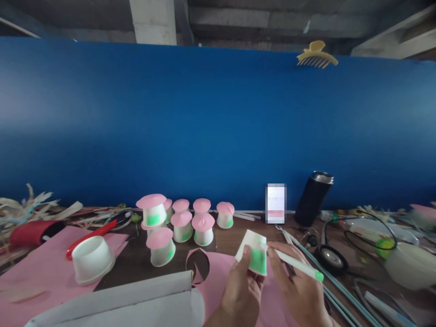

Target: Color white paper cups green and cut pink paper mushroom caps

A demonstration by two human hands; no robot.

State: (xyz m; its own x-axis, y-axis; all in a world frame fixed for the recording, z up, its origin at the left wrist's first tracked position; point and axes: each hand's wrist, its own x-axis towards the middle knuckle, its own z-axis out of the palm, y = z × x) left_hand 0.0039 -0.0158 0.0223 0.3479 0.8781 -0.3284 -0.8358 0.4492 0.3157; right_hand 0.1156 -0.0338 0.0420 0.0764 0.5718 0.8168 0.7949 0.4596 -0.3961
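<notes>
My left hand point(240, 288) is closed around a white paper cup point(250, 243), which is tilted and has a bright green patch on its side. In my right hand point(299, 286) is a white marker point(296, 262) with a green end; its other end meets the cup near the upper edge of the patch. Behind and left of my hands stand several upturned white cups with pink paper tops, such as one in front point(161, 254) and another at the right of the group point(225, 220). Green patches show on their sides too.
Pink paper point(218, 268) with a round hole lies under my hands. A white box flap point(119, 304) fills the front. At left are a plain cup point(91, 259) and red-handled scissors point(90, 238). A black bottle point(311, 200), cables and a blue panel point(218, 127) stand behind.
</notes>
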